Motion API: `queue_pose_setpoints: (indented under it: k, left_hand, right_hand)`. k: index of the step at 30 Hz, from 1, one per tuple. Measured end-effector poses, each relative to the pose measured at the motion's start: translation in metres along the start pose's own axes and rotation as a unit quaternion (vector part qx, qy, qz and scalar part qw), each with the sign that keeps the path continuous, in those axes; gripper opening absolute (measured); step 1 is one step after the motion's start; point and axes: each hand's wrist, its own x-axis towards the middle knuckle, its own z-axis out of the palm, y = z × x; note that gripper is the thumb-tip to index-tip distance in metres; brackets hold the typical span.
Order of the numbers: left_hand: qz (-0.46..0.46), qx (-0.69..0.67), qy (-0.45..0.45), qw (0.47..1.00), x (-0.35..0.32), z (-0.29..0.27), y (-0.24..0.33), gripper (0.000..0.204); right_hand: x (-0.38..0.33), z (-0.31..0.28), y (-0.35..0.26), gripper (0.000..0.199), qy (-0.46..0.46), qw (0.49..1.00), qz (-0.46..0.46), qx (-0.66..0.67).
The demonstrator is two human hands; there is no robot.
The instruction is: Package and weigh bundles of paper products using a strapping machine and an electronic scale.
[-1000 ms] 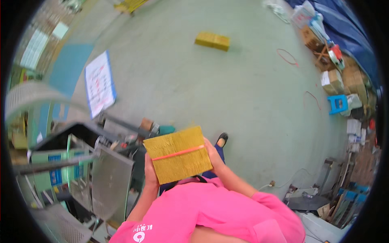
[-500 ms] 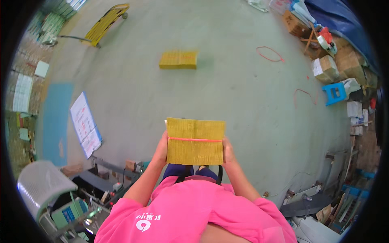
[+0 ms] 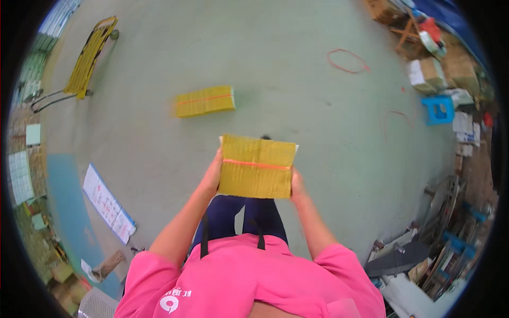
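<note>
— Closest to the camera, what is seen?
— A pink shirt (image 3: 249, 281) is seen at the lower edge, with both bare forearms stretched forward from it and dark trousers (image 3: 246, 217) below the arms.

— What is held?
— A yellow bundle (image 3: 257, 167), bound across its middle by an orange band (image 3: 256, 164), is held level in front of the body, between the two hands. It is raised above the floor and touched by nothing else.

— How are the fingers placed?
— The left hand (image 3: 213, 174) is pressed against the bundle's left edge, and the right hand (image 3: 296, 185) against its right edge. The fingers of both are closed on the bundle, though most of them are hidden beneath it.

— What lies farther out?
— A printed sheet (image 3: 108, 204) is laid on the grey-green floor (image 3: 297, 79) to the left. Beyond the held bundle, well apart from it, a second yellow bundle (image 3: 205, 100) with an orange band is lying on the floor. A yellow cart (image 3: 87, 61) is parked at the far left, a loop of orange band (image 3: 347, 60) is seen at the far right, and a blue stool (image 3: 438, 109) is set beside cardboard boxes (image 3: 427, 73)
</note>
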Motion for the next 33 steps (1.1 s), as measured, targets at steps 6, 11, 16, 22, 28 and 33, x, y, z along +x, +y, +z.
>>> queue_pose_setpoints:
  k: [6, 11, 16, 22, 28, 33]
  left_hand:
    - [0.047, 0.036, -0.009, 0.998, 0.152, -0.006, 0.037, 0.066]
    - [-0.002, 0.122, -0.039, 0.992, 0.26, -0.021, 0.062, 0.07]
    - [-0.019, 0.084, -0.05, 0.995, 0.39, -0.047, 0.034, 0.076]
    - [0.005, 0.141, -0.017, 0.99, 0.514, -0.079, 0.008, 0.081]
    - [-0.09, 0.325, 0.117, 0.934, 0.583, -0.061, -0.029, 0.082]
    - [0.069, 0.342, 0.157, 0.924, 0.58, -0.104, -0.072, 0.087]
  right_hand:
    - [0.146, 0.024, -0.061, 0.051, 0.045, 0.995, 0.089, -0.028]
    - [0.267, 0.02, -0.077, 0.046, 0.057, 0.989, 0.129, -0.046]
    - [0.39, 0.002, -0.043, 0.042, 0.068, 0.988, 0.136, -0.015]
    - [0.523, -0.038, 0.008, 0.043, 0.048, 0.991, 0.126, 0.001]
    - [0.637, -0.067, 0.051, 0.052, 0.117, 0.981, 0.093, -0.122]
    - [0.645, -0.028, 0.088, 0.063, 0.119, 0.974, 0.015, -0.192]
